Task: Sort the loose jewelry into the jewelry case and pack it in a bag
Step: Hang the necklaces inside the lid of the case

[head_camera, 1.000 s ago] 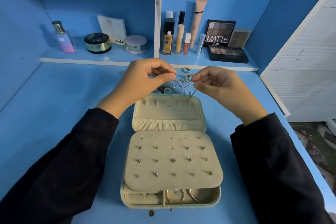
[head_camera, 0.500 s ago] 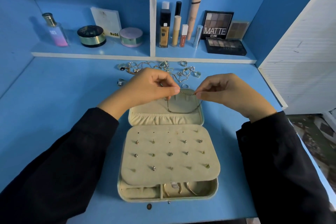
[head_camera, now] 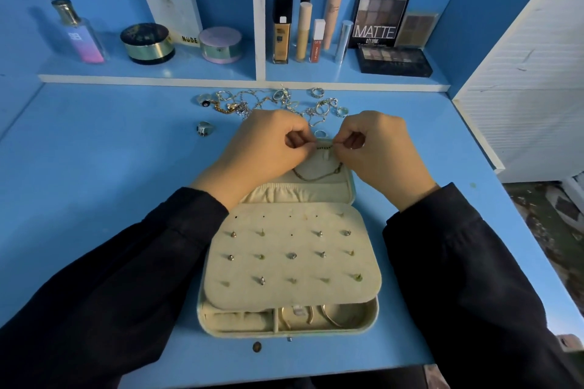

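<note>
An open cream jewelry case (head_camera: 221,322) lies on a blue worktop (head_camera: 110,183). Above its flat lid, the left hand (head_camera: 265,148) and right hand (head_camera: 379,148) each keep a tight pinch grip on one end of a thin chain (head_camera: 316,176), which droops in a loop over the lining. The hands hide the lid's far edge. Just beyond them lies tangled loose jewelry (head_camera: 252,101); one ring (head_camera: 204,128) sits apart, left. Makeup (head_camera: 380,19) lines the shelf behind.

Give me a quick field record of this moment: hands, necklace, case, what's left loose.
left hand: pinches one end of the necklace
right hand: pinches the other end
necklace: loop drapes over the open lid
jewelry case: open, stud panel part filled
loose pile: rings and chains on desk behind case
bag: not in view
</note>
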The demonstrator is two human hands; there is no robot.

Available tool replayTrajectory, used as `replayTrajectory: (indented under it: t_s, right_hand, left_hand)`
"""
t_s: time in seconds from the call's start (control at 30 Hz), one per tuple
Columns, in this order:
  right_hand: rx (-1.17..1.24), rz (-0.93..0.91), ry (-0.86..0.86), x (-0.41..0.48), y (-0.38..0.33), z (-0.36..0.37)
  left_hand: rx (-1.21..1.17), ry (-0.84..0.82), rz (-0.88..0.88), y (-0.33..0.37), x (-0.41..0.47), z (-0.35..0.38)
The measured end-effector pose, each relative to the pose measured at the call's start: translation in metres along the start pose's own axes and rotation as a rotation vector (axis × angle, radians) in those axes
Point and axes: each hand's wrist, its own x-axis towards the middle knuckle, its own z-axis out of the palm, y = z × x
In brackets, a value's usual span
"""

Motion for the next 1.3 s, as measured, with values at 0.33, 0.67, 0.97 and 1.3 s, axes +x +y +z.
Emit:
replayTrajectory:
  t_s: [0.33,0.67,0.97,1.3]
  right_hand:
    - [-0.095,-0.255,-0.176,0.001,0.004,-0.011]
    - [-0.063,-0.228,-0.339,0.000,0.002,-0.017]
    - [0.050,-0.207,-0.381,-0.001,0.003,-0.026]
    - [0.001,-0.219,-0.471,-0.002,-0.004,-0.016]
  left_hand:
    - [0.048,-0.073,0.128,-0.007,-0.001,-0.003]
    - [0.044,-0.208,0.186,-0.002,-0.004,-0.013]
    - [-0.056,-0.350,0.074,-0.001,-0.006,-0.027]
    - [-0.016,-0.347,0.077,-0.004,-0.006,-0.031]
